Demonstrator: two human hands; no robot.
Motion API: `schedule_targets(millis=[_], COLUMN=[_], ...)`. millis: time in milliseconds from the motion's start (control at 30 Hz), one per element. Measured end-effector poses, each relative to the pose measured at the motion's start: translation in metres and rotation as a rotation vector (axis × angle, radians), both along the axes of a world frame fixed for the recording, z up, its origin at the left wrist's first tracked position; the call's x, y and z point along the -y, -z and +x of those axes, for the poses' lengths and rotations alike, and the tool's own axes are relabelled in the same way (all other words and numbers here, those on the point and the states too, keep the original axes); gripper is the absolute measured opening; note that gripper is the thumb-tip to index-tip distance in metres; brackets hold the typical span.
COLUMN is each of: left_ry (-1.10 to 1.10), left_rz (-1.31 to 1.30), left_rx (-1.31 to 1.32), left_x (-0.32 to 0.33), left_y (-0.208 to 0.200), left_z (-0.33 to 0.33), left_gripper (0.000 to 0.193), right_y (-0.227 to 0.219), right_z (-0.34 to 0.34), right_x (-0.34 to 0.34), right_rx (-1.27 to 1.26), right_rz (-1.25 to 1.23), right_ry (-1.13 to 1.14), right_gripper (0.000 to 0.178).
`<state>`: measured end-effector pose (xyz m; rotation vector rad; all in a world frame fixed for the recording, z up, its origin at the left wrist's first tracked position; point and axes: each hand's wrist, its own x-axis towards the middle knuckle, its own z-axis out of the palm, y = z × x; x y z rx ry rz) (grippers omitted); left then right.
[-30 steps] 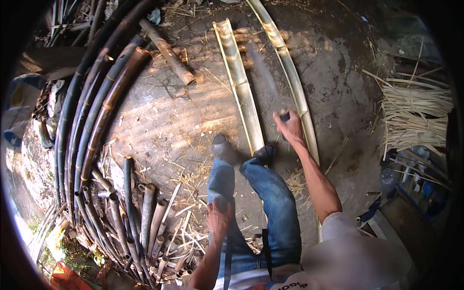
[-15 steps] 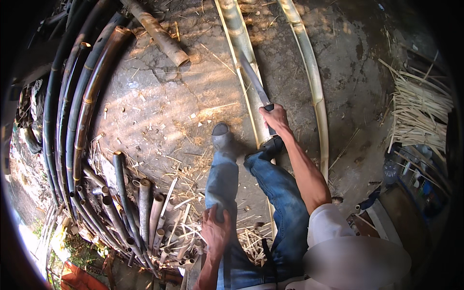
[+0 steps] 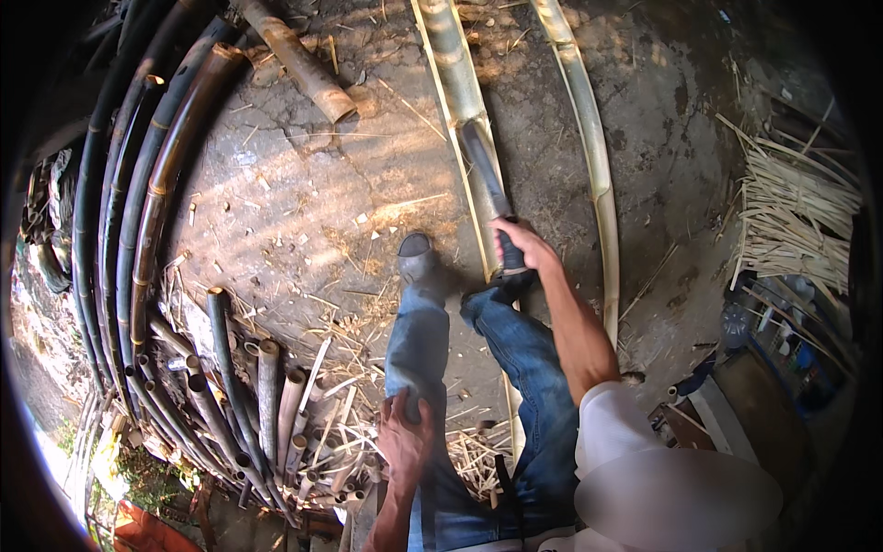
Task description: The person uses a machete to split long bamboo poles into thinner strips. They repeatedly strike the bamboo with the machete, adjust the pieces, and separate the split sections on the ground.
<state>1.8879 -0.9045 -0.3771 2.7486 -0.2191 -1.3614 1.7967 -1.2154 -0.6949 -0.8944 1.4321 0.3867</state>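
Observation:
My right hand [image 3: 524, 246] is closed around the dark handle of a machete [image 3: 485, 167]. Its long blade points away from me over a split bamboo length [image 3: 451, 69]; whether blade and bamboo touch, I cannot tell. This pale, hollowed half lies on the ground, running from the far edge back to my right foot. My right shoe [image 3: 513, 283] is on or against it. My left hand [image 3: 405, 434] rests on my left knee with bent fingers apart, holding nothing.
Another split bamboo length [image 3: 589, 124] lies to the right. Long dark bamboo poles [image 3: 147, 184] and shorter cut pieces [image 3: 267, 391] are stacked at left. A loose bamboo tube [image 3: 303, 69] lies far left of centre. Thin strips [image 3: 796, 216] are piled at right; shavings [image 3: 478, 460] litter the ground.
My right hand has drawn slightly nearer to me with the machete, and the blade has turned to show more of its dark flat side. The left hand stays on the knee.

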Motion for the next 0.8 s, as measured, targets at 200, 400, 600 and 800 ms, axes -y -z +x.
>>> schedule_targets(millis=[200,400,600,800], left_ry=[-0.028,-0.002,0.004,-0.042], left_rz=[0.031,0.038,0.008,0.018], left_rx=[-0.033,-0.022,-0.014,-0.039], left_x=[0.004,0.001,0.008,0.003], left_y=[-0.001,0.0,0.004,-0.001], left_z=[0.003,0.003,0.008,0.004], left_gripper=[0.047,0.046,0.045,0.046], right_y=[-0.123,-0.118,-0.013,-0.123], right_z=[0.089,0.117,0.03,0.07], right_x=[0.003,0.02,-0.013,0.061], right_rx=[0.195,0.353,-0.301,0.271], right_rz=[-0.855,-1.297,-0.604,-0.841], right_ry=[-0.184,0.003,-0.644,-0.275], right_gripper=[0.035,0.034,0.057,0.032])
